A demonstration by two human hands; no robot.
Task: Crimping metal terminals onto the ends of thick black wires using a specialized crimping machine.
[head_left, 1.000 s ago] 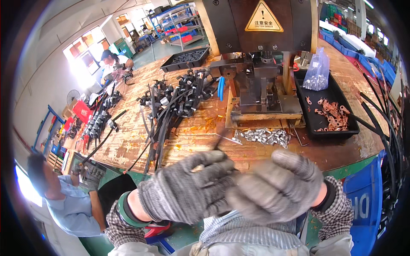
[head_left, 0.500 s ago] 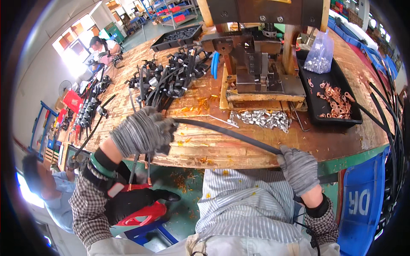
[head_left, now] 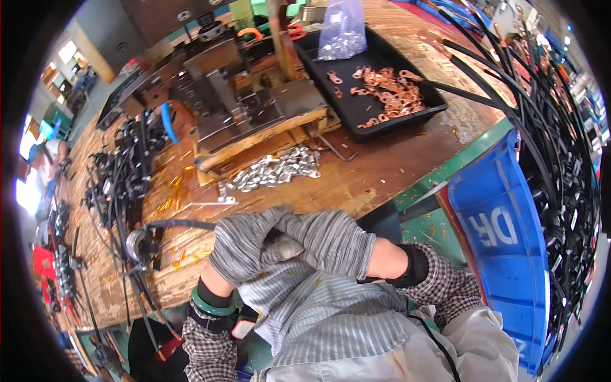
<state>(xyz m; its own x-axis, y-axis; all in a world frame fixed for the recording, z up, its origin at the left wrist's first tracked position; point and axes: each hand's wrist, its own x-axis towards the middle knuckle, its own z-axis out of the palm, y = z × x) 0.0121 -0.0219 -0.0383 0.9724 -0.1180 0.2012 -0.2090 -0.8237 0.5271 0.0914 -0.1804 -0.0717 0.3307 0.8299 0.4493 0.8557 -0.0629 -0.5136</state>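
In front of my body, at the table's near edge, both my grey-gloved hands are pressed together. A black cable (head_left: 184, 223) runs into my left hand (head_left: 245, 248) from the left, and that hand is closed round it. My right hand (head_left: 328, 240) overlaps the left one, its fingers curled in at the cable's end, which the gloves cover. At the cable's far left end, a rounded black-and-grey fitting (head_left: 139, 245) lies by other cables. Beyond my hands, a pile of silver cable lugs (head_left: 273, 170) lies before a metal press (head_left: 238, 118).
Right of the press stands a black tray (head_left: 363, 132) with copper lugs (head_left: 394, 95) and a clear bag (head_left: 344, 32) of silver pieces. Bundled cables (head_left: 124, 159) cover the table's left. A blue bin (head_left: 503, 254) and many hanging cables (head_left: 541, 140) flank me on the right.
My view has turned to the right. My hands, which were wide apart with the cable stretched between them, have come together, and the cable now shows only to their left.
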